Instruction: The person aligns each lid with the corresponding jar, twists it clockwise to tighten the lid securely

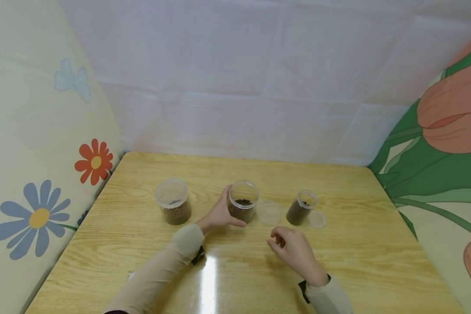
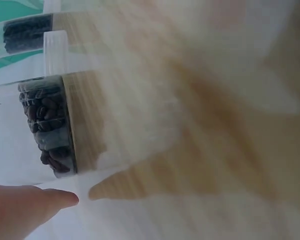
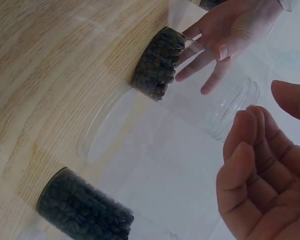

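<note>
Right wrist only: right hand (image 3: 270, 187), palm side

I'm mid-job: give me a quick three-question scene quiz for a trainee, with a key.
1. Which coffee-bean jar is the left hand nearest in the head view: A) leftmost; B) middle jar; C) smallest?
2. True or false: the right hand grips a jar.
3. How many round lids lie on the wooden table?

Key:
1. B.
2. False; it holds nothing.
3. Two, one larger.

Table (image 1: 102, 244) — jars (image 1: 246, 212) atop, beans (image 1: 243, 202) inside
</note>
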The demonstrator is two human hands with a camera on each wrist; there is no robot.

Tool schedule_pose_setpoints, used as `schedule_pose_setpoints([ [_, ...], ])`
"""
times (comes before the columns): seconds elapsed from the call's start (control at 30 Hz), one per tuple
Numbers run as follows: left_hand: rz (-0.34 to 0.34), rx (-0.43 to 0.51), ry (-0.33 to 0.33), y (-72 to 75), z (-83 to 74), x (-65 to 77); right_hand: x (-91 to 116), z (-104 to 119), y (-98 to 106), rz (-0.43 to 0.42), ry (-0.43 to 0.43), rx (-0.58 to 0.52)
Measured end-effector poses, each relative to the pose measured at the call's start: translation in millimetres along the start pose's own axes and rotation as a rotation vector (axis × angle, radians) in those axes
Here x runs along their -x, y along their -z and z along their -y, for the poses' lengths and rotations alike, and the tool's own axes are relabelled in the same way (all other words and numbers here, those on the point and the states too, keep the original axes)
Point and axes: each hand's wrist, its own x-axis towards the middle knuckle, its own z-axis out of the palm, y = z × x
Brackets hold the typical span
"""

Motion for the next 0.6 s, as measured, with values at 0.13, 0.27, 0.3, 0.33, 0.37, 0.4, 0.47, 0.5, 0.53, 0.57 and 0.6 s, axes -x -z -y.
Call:
schedule_pose_setpoints([
  [0.13, -0.009, 0.027, 0.003, -3.7, -1.6, -2.9, 0.4, -0.8, -0.6, 0.0, 0.001, -0.007],
  [0.27, -0.004, 0.036, 0.017, -4.8, -0.3, -4.8, 1.1, -2.1, -1.5, -0.006, 0.001, -0.005],
  [0.3, -0.002, 0.041, 0.016, -4.8, -0.2, -5.1, 1.4, -2.3, -1.5, -0.007, 0.002, -0.004],
  [0.33, 0.001, 0.048, 0.013, -4.6, 0.2, -5.8, 1.6, -2.6, -1.7, -0.009, 0.002, -0.004],
  [0.37, 0.004, 0.054, 0.009, -4.2, 0.6, -6.4, 1.8, -2.9, -1.8, -0.01, 0.002, -0.004],
  [0.4, 0.006, 0.06, 0.006, -3.8, 0.8, -6.9, 2.0, -3.2, -1.9, -0.011, 0.002, -0.004],
  [0.47, 0.007, 0.06, 0.005, -2.9, 0.7, -7.2, 2.6, -3.3, -2.3, -0.012, 0.001, -0.006],
  [0.5, 0.008, 0.063, 0.005, -2.4, 0.6, -7.3, 2.8, -3.2, -2.4, -0.013, 0.004, -0.006],
  [0.53, 0.01, 0.064, 0.007, -1.9, 0.8, -7.5, 2.9, -3.2, -2.5, -0.013, 0.005, -0.006],
  [0.57, 0.012, 0.063, 0.004, -1.4, 0.7, -7.5, 2.9, -3.0, -2.5, -0.013, 0.006, -0.004],
  [0.6, 0.012, 0.062, 0.004, -0.9, 0.5, -7.4, 2.8, -2.8, -2.4, -0.013, 0.005, -0.002],
])
